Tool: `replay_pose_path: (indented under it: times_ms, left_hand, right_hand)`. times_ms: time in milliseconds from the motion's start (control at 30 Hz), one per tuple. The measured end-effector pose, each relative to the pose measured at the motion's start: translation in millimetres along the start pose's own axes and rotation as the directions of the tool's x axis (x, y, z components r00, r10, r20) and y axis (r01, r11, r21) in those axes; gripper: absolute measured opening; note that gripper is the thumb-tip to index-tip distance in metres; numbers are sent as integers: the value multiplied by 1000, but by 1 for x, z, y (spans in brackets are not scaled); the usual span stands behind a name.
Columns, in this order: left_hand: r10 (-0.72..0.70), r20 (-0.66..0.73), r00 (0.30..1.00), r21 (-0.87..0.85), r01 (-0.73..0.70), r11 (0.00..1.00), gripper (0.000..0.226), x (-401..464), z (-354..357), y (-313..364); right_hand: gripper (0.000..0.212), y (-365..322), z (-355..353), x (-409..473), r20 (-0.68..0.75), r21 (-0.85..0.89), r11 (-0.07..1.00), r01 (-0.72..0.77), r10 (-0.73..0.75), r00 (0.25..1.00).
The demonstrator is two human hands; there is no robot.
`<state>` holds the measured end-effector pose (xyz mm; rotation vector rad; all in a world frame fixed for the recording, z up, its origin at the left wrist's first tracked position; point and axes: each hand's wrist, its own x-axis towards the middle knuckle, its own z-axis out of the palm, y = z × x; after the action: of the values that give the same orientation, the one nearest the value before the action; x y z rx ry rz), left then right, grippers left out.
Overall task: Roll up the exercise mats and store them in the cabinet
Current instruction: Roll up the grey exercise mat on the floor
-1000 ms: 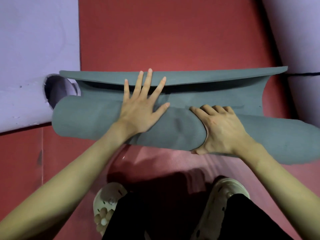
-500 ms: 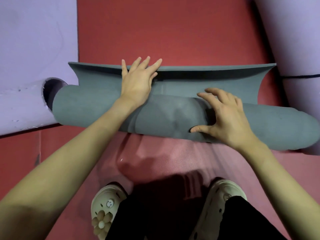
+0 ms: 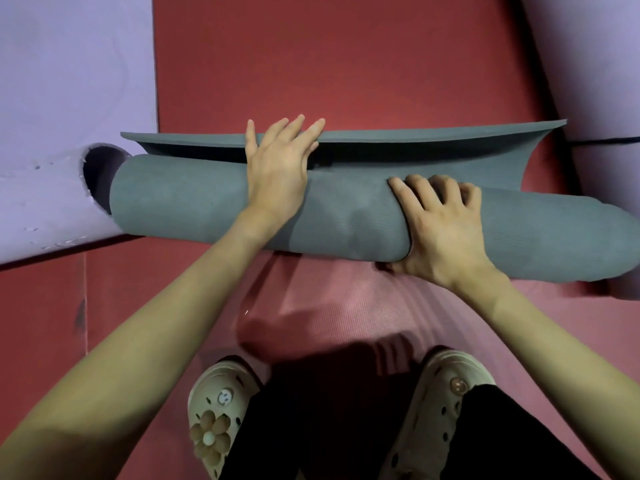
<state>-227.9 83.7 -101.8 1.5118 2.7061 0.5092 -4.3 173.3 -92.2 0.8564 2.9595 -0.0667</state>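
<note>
Since half a second ago our right hand (image 3: 441,233) curls onto the grey mat roll (image 3: 194,206), left hand (image 3: 277,164) flat, fingers straight, at its 12 o'clock loose edge, roll lying on the red floor (image 3: 346,64)

Dim, warm indoor light from above and behind. Dark soft-edged shadow on the red floor (image 3: 346,81) between roll and feet (densest near the legs). No glare. Slight softness throughout; forearms blurred near lower corners. Wide-angle bowing at edges, grey mat (image 3: 194,206) visibly curved.
</note>
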Motion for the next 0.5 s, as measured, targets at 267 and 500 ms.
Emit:
replay_pose_path:
  times_ms: [267, 500]
  left_hand:
    - [-29, 65, 997, -21, 31, 999, 38, -34, -7, 7]
    - [-20, 41, 999, -64, 22, 998, 31, -41, -15, 7]
  right_hand:
    - [117, -3, -8, -29, 120, 33, 999, 23, -27, 992]
    - [122, 4, -16, -30, 144, 199, 980, -2, -27, 989]
